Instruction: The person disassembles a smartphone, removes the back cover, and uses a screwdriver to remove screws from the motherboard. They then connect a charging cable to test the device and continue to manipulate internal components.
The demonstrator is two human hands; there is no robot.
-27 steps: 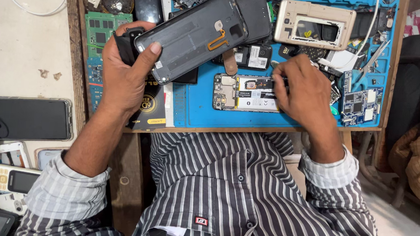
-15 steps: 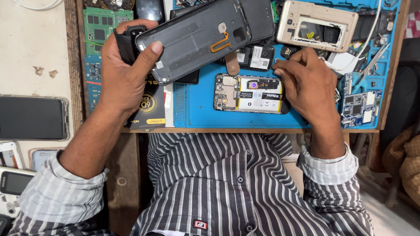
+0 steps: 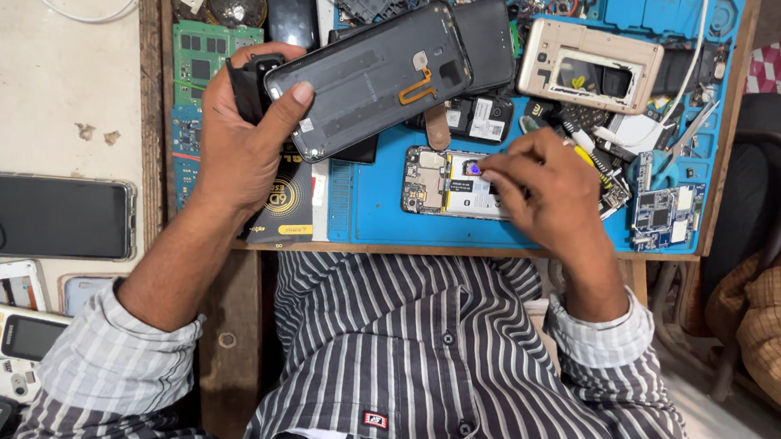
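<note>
Shifted leftward since earlier: right hand (image 3: 541, 190), fingertips now pinched over small opened phone circuit board (image 3: 449, 182) lying lengthwise on blue mat of table (image 3: 381, 219); contents of pinch unclear. Clamped in left hand (image 3: 244, 134): dark grey phone back cover (image 3: 374, 74), raised upper left, tilted.

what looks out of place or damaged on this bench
Nothing spilled. The opened phone on the blue mat lies with its circuit board bared under the right hand; the left hand holds its dark grey back cover. A gold phone frame lies empty among loose parts.
</note>
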